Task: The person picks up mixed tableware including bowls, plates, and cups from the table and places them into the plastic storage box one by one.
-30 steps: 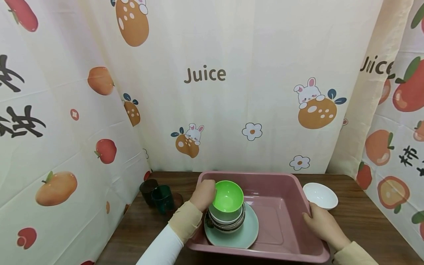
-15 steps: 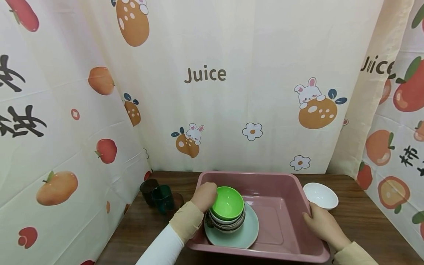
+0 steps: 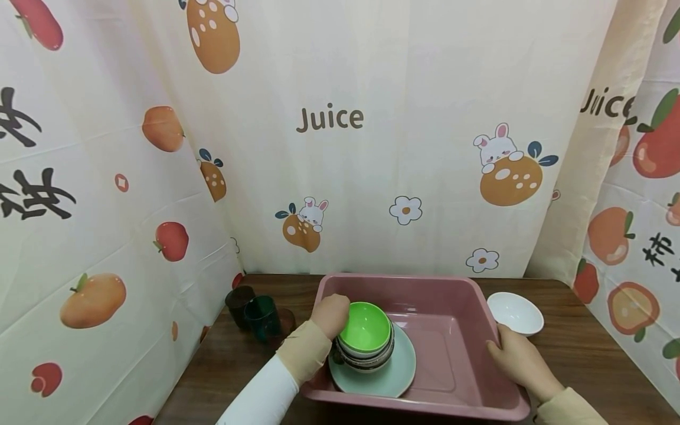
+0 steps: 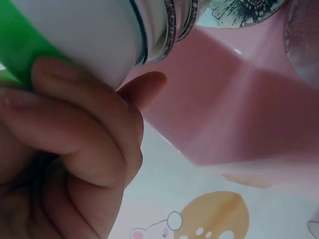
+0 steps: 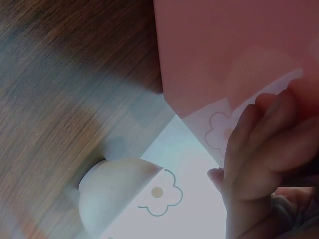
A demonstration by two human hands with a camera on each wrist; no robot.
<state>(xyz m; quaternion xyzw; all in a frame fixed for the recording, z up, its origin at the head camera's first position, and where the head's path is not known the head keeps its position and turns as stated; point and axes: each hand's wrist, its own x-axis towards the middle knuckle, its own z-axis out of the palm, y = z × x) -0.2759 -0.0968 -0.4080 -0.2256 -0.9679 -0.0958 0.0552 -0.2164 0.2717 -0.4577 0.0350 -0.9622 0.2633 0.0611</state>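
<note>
My left hand (image 3: 331, 316) pinches the left rim of a bowl (image 3: 365, 327), bright green inside and pale outside. This bowl sits over a stack of bowls (image 3: 368, 361) with dark and light rims. In the left wrist view the curled fingers (image 4: 75, 127) lie over the green edge. Under the stack is a pale green plate (image 3: 402, 367), placed in the left half of a pink basin (image 3: 425, 406). My right hand (image 3: 514, 359) grips the basin's right rim, seen also in the right wrist view, where the fingers (image 5: 254, 144) bend over the pink wall.
A white bowl (image 3: 515, 313) stands on the wooden table (image 3: 579, 336), just right of the basin. Dark cups (image 3: 262, 319) are grouped at the left back. Fruit-printed curtains (image 3: 350, 171) enclose the table at the back and both sides.
My left hand has lowered the green bowl onto the stack, covering more of the bowls beneath. The right hand keeps its place on the basin rim.
</note>
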